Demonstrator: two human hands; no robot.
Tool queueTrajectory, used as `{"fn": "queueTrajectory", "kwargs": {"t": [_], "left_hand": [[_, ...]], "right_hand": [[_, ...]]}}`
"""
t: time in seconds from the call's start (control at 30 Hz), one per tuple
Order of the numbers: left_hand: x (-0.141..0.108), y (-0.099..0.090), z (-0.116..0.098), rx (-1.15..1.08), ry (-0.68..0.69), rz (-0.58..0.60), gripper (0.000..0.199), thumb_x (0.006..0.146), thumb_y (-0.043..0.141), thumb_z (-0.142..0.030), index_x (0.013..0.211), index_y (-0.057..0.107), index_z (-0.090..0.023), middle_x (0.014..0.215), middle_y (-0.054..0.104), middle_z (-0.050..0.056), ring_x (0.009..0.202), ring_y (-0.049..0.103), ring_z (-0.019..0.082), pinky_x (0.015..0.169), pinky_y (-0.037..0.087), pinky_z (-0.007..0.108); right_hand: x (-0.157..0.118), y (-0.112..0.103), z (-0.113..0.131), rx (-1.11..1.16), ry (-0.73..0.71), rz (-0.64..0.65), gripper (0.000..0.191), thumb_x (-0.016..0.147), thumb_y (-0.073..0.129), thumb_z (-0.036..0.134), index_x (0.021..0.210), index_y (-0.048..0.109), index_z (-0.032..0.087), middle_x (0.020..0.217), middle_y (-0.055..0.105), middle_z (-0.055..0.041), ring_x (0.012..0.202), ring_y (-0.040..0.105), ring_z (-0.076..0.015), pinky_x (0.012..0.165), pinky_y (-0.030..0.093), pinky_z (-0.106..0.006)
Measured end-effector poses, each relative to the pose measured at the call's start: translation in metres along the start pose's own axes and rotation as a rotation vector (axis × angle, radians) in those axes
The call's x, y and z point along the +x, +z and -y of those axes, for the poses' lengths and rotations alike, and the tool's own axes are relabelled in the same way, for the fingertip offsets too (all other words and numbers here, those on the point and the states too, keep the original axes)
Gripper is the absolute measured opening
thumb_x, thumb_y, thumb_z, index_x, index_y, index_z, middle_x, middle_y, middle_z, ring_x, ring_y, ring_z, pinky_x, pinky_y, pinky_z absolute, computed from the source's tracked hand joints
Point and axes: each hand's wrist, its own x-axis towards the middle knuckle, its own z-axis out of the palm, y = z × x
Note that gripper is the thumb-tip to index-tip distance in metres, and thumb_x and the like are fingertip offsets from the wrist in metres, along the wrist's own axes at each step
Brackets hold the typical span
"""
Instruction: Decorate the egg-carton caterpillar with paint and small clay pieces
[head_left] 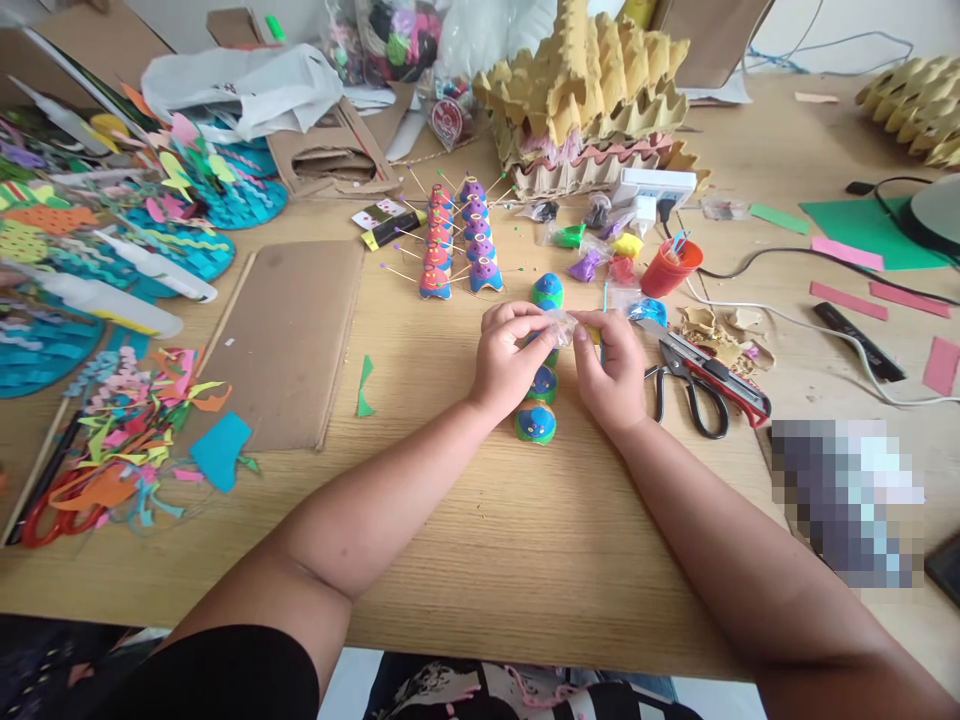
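Left fingers (521, 326) and right fingers (612, 332) are pinching a clear plastic bag (559, 328) over blue-and-green painted egg-carton cups (535, 424).

A light-brown wooden table (450, 575) stands before a pale wall (877, 22) in soft light.

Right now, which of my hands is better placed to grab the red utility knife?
Likely your right hand: it's nearer the utility knife, while your left hand would have to reach across it. Both hold clear plastic.
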Motion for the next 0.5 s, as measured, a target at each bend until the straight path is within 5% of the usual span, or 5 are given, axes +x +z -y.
{"fn": "queueTrajectory", "kwargs": {"t": [0.33, 0.5], "left_hand": [[0.0019, -0.0002, 0.0043, -0.047, -0.083, 0.024, 0.007, 0.09, 0.078, -0.028, 0.091, 0.083, -0.024, 0.106, 0.071, 0.005, 0.114, 0.064, 0.021, 0.108, 0.051, 0.037], [0.0014, 0.0016, 0.0083, -0.09, -0.119, 0.03, 0.01, 0.091, 0.077, -0.03, 0.095, 0.084, -0.025, 0.111, 0.071, 0.005, 0.119, 0.063, 0.022, 0.113, 0.05, 0.039]], "right_hand": [[0.0007, -0.0003, -0.0023, 0.088, 0.099, 0.076, 0.027, 0.101, 0.061, 0.047, 0.114, 0.07, 0.025, 0.11, 0.075, -0.007, 0.107, 0.07, -0.0239, 0.098, 0.057, -0.043], [-0.0011, 0.0034, -0.0075, 0.175, 0.145, 0.071, 0.029, 0.099, 0.065, 0.049, 0.116, 0.07, 0.026, 0.112, 0.076, -0.0059, 0.106, 0.071, -0.0215, 0.092, 0.06, -0.038]]}}
